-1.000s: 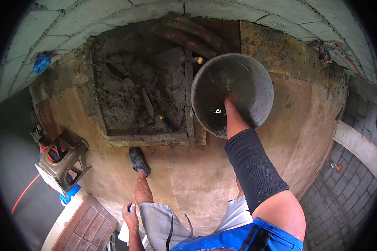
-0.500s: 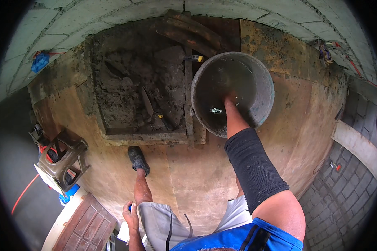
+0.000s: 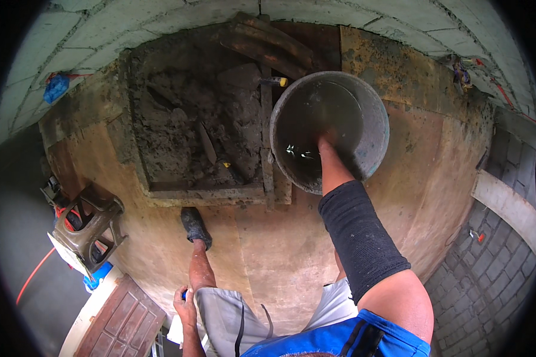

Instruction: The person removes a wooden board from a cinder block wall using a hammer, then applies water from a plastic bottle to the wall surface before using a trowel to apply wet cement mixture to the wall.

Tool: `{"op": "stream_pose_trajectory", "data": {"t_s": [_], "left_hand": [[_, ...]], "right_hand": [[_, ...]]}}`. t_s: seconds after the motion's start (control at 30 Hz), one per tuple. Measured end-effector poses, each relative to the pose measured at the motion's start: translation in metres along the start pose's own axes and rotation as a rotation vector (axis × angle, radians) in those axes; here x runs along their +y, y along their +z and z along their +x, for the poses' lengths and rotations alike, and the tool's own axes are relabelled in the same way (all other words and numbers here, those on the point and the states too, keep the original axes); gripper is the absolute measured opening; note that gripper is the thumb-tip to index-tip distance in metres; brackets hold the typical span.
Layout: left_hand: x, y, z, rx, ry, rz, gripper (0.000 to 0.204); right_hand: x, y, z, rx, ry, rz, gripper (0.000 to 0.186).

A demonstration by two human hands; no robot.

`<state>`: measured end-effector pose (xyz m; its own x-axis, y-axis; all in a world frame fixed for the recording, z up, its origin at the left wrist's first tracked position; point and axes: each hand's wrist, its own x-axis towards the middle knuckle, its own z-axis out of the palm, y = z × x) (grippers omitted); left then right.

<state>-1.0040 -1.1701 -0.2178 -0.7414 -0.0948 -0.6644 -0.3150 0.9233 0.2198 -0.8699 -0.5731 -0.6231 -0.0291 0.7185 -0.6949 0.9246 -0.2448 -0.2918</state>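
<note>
Murky water fills part of a round grey bucket [image 3: 375, 113], and my right hand [image 3: 326, 141] is dipped in it up to about the wrist. The water hides its fingers and anything in them. Beside my left knee, my left hand [image 3: 186, 306] is closed around a small blue thing [image 3: 184, 294], too covered to name. Left of the bucket stands a shallow wooden mixing box [image 3: 208, 195] of dark wet mortar [image 3: 181, 134]. A trowel [image 3: 208, 143] with a black and yellow handle lies on the mortar.
A yellow-ended tool [image 3: 276, 82] rests on the box's right edge. Dark boards [image 3: 268, 44] lie at the back by the block wall [image 3: 208, 15]. At left are a brown plastic stool [image 3: 89, 226] on its side and a brown panelled piece [image 3: 122, 318]. Stained plywood [image 3: 280, 256] covers the floor.
The glints on the water have shifted and spread to the left. The view has moved very slightly; my right arm stays in the bucket and my left hand keeps its place.
</note>
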Motion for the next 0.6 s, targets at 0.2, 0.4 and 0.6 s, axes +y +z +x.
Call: {"op": "stream_pose_trajectory", "data": {"t_s": [0.2,0.4,0.6], "left_hand": [[-0.006,0.0,0.003,-0.002,0.0,-0.007,0.031],[0.009,0.021,0.005,-0.04,0.01,-0.036,0.033],[0.008,0.021,0.004,-0.038,0.027,-0.037,0.033]], "right_hand": [[-0.007,-0.005,0.0,0.094,-0.028,-0.133,0.054],[0.022,-0.01,0.033,0.115,0.071,-0.206,0.059],[0.023,-0.007,0.037,0.104,0.078,-0.174,0.057]]}}
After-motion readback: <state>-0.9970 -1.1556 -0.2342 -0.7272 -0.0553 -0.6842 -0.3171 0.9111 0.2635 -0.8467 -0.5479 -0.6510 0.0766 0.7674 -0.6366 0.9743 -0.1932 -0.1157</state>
